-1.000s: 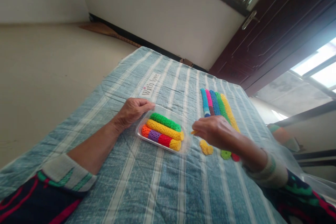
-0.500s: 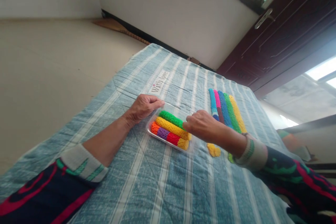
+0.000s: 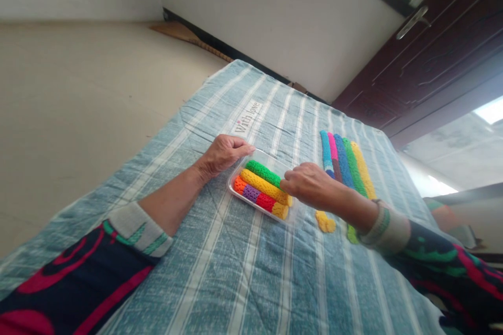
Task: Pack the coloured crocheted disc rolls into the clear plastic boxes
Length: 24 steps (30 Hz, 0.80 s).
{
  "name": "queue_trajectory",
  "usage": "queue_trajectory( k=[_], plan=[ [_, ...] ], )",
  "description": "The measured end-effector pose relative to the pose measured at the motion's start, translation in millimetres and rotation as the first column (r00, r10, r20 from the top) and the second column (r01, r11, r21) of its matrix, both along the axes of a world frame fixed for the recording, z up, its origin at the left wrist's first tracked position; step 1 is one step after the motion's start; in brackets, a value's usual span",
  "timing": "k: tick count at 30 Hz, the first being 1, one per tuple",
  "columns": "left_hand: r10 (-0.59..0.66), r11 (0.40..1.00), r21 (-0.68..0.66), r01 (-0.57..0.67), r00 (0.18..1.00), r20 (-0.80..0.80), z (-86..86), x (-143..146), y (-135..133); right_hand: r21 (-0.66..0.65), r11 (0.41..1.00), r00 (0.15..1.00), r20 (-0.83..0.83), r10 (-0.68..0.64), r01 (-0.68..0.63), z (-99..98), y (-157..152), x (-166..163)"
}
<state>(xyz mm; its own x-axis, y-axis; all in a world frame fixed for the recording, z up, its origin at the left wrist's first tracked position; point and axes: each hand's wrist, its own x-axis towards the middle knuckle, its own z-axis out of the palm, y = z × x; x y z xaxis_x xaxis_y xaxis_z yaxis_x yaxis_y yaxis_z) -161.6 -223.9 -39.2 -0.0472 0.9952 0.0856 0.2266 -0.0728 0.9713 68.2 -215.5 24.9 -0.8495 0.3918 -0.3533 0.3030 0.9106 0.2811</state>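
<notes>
A clear plastic tray [image 3: 238, 178] lies on a blue striped cloth [image 3: 251, 267]. Inside it are three rows of stacked crochet pieces: green [image 3: 262, 171], yellow [image 3: 261, 184], and a mixed orange, purple, red and yellow row [image 3: 259, 199]. My left hand [image 3: 223, 153] rests curled against the tray's left far corner, fingertips on its rim. My right hand [image 3: 310, 186] is closed over the tray's right end, by the green and yellow rows; what it pinches is hidden. To its right lie several long coloured rows [image 3: 346, 159] and a loose yellow piece [image 3: 325, 221].
A green piece [image 3: 351, 232] peeks out beside my right sleeve. The cloth carries a printed "With love" label [image 3: 247, 118]. A pale floor spreads to the left, a white wall behind, and a dark wooden door [image 3: 428, 47] at the right.
My right hand moved left from the loose pieces, carrying a small yellow piece, to the tray's right end. My left hand stayed on the tray. The view shifted a little.
</notes>
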Motion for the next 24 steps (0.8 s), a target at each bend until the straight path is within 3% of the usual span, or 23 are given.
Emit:
queue_trajectory(
  k=[10,24],
  plan=[
    [-0.005,1.000,0.014,0.005,1.000,0.008,-2.9,-0.2,1.4,-0.069,0.998,0.995,-0.102,-0.010,0.003,-0.7,2.8,0.8],
    [-0.007,1.000,0.029,0.006,1.000,0.007,-4.4,0.1,2.2,-0.024,1.000,0.992,-0.122,-0.023,0.020,-7.6,-0.4,5.6]
  ],
)
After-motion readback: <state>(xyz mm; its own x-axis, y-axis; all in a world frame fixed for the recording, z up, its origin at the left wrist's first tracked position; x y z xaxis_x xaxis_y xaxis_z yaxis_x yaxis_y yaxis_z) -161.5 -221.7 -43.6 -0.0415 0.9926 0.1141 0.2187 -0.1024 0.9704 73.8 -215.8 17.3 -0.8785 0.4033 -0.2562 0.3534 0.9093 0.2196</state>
